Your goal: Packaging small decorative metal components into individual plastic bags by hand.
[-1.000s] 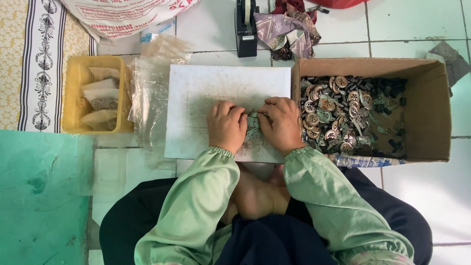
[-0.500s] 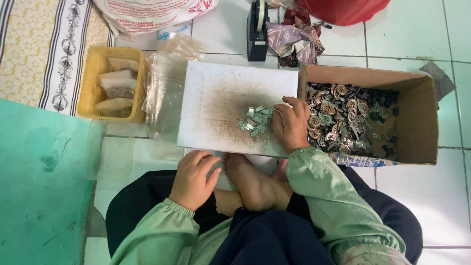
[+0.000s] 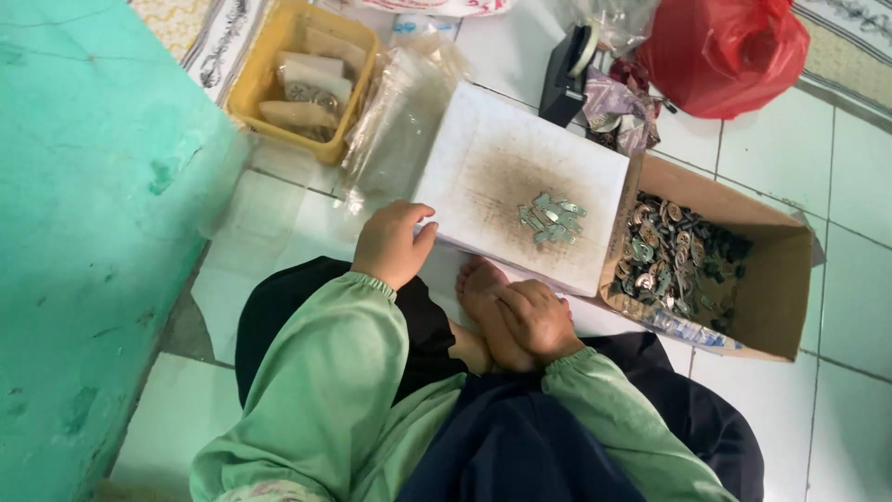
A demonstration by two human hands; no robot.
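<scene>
While the left hand [image 3: 392,244] curls loosely at the white board's [image 3: 483,158] near-left corner and the right hand [image 3: 537,318] rests empty on a foot, few metal pieces [image 3: 551,217] lie sorted mid-board, most remaining in the box [image 3: 773,307]

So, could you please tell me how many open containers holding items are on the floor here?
2. A yellow tray sits at upper left beside the clear plastic bags; a cardboard box of small metal pieces lies right of the white board. Others may be hidden off-frame.
</scene>
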